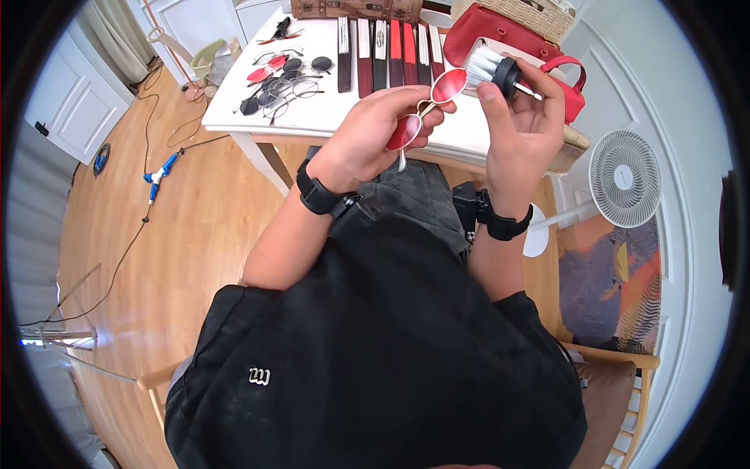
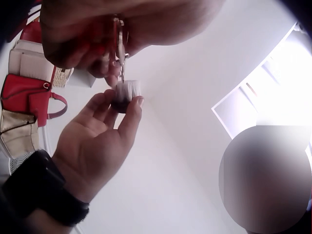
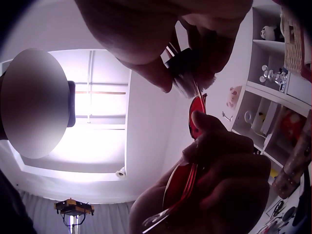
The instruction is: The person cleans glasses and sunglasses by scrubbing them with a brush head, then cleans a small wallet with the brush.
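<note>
Hands (image 1: 367, 129) (image 1: 533, 129) hold glasses (image 1: 450, 86) and brush (image 1: 507, 76) near red handbags (image 1: 484, 35), contents hidden.

And we're in a home, by the looks: wood floor (image 1: 187, 227), curtains (image 1: 35, 211), white fan (image 1: 623, 178) beside panelled wall (image 1: 691, 203), and there, a panda figure (image 3: 268, 32) on white shelves (image 3: 273, 99)!

Through the head camera I see a white table (image 1: 222, 117) bearing a spread of glasses (image 1: 291, 66) with dark, red and clear lenses at left, a row of slim black, maroon and red pieces (image 1: 380, 56) beside them, and a red handbag (image 1: 486, 33) farther right.
</note>
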A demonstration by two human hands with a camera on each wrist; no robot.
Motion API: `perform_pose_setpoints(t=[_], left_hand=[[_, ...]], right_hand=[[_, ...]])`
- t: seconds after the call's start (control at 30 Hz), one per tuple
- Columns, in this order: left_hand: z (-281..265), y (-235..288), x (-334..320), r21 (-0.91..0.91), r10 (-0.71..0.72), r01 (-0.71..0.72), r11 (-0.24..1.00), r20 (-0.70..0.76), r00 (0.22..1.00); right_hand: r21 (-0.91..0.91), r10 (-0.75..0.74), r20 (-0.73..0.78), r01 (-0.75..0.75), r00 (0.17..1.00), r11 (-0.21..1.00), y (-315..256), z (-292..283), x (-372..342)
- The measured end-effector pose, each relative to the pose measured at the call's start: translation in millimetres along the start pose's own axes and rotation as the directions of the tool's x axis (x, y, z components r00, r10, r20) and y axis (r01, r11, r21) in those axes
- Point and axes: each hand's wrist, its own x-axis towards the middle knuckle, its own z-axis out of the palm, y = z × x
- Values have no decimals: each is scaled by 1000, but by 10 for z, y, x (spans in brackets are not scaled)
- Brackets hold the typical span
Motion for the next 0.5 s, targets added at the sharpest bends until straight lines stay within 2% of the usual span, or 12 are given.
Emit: perform_pose_setpoints(t=[0.13,0.2,0.23,0.3,0.5], left_hand=[[59,-31,-8,-96,-18,17,995,-10,1000],[76,-41,-13,-257,-67,74,963,37,997],[47,-60,2,-258,-68,75,963,37,997],[6,-82,25,-395,28,58,917,210,977],[198,-10,-35,-412,123,-88,907,59,991]], right_hand=[[4,-14,26,14,1000,1000,-28,-28,5],[58,-65,5,65,998,996,-53,-12,-1],[57,-64,5,63,998,996,-72,-22,-7],[81,-24,16,22,1000,996,-122,-44,-26],[185,-13,93,-4,996,983,-203,-37,-49]])
